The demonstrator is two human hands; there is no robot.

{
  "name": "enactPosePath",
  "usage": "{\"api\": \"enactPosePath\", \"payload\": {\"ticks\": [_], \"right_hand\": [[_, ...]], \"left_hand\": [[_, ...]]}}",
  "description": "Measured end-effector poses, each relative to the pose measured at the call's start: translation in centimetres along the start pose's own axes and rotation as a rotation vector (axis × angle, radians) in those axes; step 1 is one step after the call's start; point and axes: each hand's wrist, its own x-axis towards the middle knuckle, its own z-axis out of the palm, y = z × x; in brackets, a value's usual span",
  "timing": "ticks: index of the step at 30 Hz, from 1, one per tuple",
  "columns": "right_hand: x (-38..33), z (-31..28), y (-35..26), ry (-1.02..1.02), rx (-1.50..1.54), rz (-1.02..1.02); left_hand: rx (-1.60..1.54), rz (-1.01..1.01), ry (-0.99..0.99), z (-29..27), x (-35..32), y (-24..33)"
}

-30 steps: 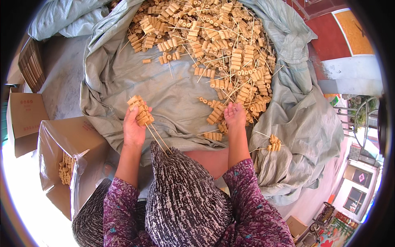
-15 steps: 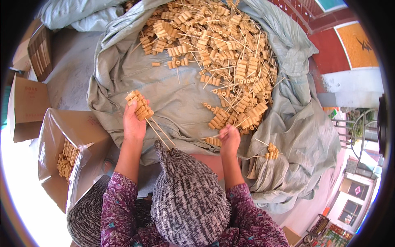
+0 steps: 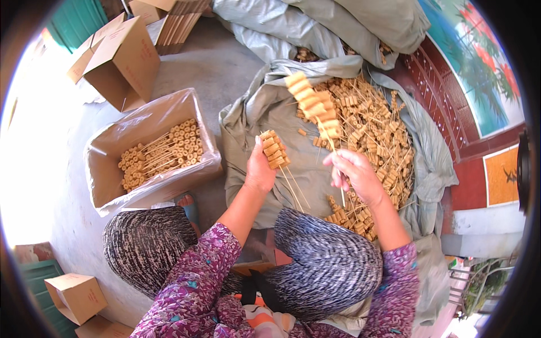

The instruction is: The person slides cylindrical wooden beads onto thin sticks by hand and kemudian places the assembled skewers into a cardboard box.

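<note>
My left hand (image 3: 260,173) is closed round a small bunch of skewers (image 3: 275,150) threaded with tan, ridged, tube-like food pieces. Their bare sticks point down towards my lap. To its right, my right hand (image 3: 360,173) pinches the stick end of another loaded skewer (image 3: 311,103), held up and slightly smeared by motion; it may be more than one. Beyond and below that hand lies a big heap of such skewers (image 3: 375,121) on a spread grey-green woven sheet (image 3: 256,107). The two hands are apart.
Left of my hands stands an open carton (image 3: 104,183) lined with clear plastic, holding many skewers in rows. An empty-looking carton (image 3: 121,65) and flattened cardboard (image 3: 179,25) are farther back. Full woven sacks (image 3: 338,28) lie behind the heap. Another carton (image 3: 76,296) sits lower left.
The view has swung left, bringing the lined carton fully into sight. My right hand has lifted off the heap and now holds up a loaded skewer. My left hand keeps its bunch.
</note>
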Motion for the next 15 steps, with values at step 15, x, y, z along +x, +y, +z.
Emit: {"api": "enactPosePath", "payload": {"ticks": [15], "right_hand": [[5.2,12.3,1.4,-0.071,-0.924,-0.222]], "left_hand": [[-0.238,0.164,-0.199,-0.2,-1.6,5.3]]}}
